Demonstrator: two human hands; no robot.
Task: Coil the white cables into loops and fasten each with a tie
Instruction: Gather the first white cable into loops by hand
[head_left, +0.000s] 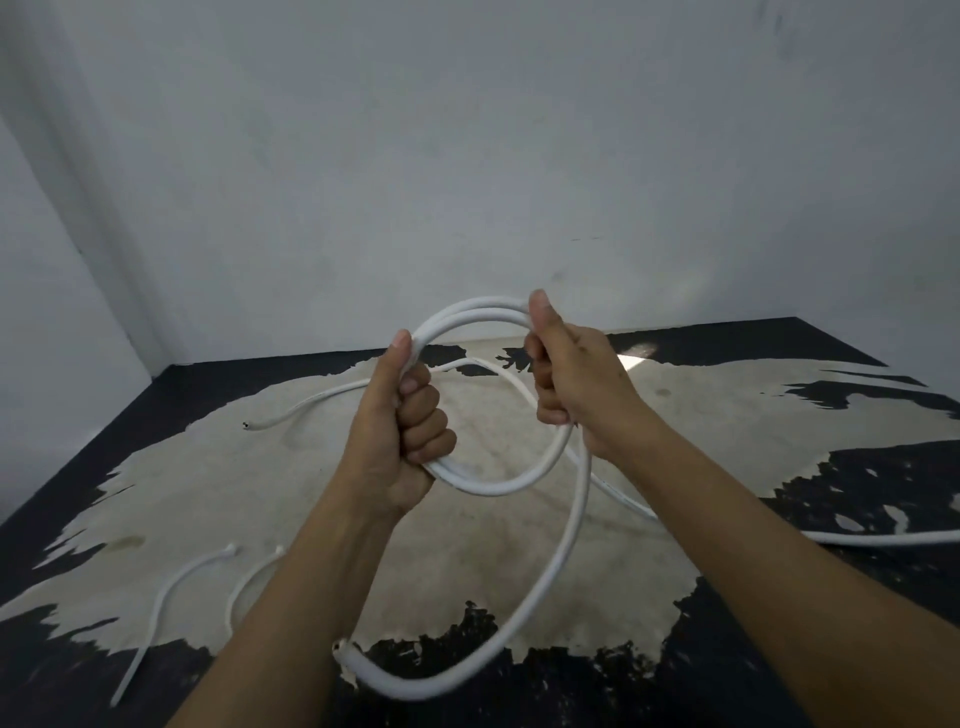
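Mid-coil, both hands full of cable

The left hand (400, 431) and right hand (576, 384) both had fingers (426, 410) curled tight round the white cable (498, 487), held up above the worn black-and-cream surface (208, 467). The smooth, stiff-looking loops ran side to side between them. The loose tail (415, 692) drooped from the right hand, so I'd guess that one feeds next. Two thin ties (166, 587) lay down left.

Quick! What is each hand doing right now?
Left hand: closed, gripping the left side of the white cable coil.
Right hand: closed, gripping the coil's right side.
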